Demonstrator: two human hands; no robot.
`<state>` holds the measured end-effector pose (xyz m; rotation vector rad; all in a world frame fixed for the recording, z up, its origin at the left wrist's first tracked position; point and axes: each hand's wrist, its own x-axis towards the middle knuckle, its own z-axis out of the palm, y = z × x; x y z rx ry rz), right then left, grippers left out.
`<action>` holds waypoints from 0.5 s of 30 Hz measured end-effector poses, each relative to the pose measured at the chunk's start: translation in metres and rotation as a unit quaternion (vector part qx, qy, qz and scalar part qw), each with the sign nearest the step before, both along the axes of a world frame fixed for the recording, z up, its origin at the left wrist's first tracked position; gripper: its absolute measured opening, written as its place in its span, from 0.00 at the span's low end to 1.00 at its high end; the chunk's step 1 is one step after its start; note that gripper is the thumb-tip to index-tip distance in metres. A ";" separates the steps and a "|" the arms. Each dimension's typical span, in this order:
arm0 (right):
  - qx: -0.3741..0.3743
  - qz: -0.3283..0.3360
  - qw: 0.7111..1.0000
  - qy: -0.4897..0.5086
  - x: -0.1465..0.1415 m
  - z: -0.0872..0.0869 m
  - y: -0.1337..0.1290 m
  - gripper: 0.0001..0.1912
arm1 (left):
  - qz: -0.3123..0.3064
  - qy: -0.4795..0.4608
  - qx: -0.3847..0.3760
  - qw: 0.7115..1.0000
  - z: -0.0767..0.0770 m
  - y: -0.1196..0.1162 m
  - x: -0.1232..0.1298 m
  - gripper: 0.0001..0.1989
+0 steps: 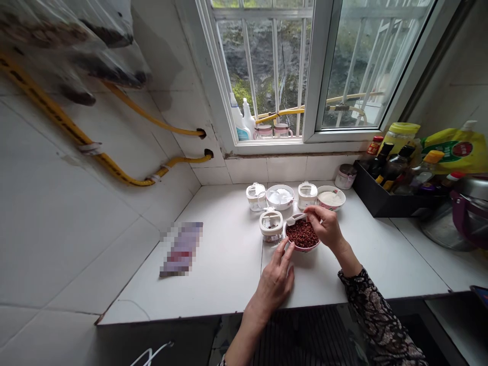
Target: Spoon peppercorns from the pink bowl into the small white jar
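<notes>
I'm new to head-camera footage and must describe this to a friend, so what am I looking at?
There's no machine here: one head-worn camera looks forward and down at a person's bare hands. On the white counter, the right hand holds a small white spoon over the far side of a round, pink-patterned bowl of dark reddish-brown granules. The left hand holds nothing; its fingertips are at the bowl's near-left edge. Beside it stands a clear jar with a white lid. Behind are two similar jars and two bowls with white contents. Rightward, a black rectangular box holds bottles; leftward lies a purplish item, too pixelated to identify.
</notes>
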<state>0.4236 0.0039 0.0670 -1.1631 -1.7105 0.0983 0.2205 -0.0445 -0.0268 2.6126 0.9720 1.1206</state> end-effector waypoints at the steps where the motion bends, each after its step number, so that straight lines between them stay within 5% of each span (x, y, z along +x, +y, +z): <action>1: -0.023 -0.011 1.000 -0.002 0.005 0.000 0.000 0.11 | 0.000 0.001 -0.001 1.000 0.000 0.000 0.000 0.38; 11: -0.150 -0.038 0.988 -0.030 0.012 -0.019 0.008 0.12 | 0.007 -0.001 0.008 1.000 -0.001 0.001 0.002 0.37; 15: -0.184 -0.070 0.980 -0.004 0.012 -0.007 0.007 0.10 | 0.033 -0.022 0.054 0.998 0.013 0.000 0.000 0.34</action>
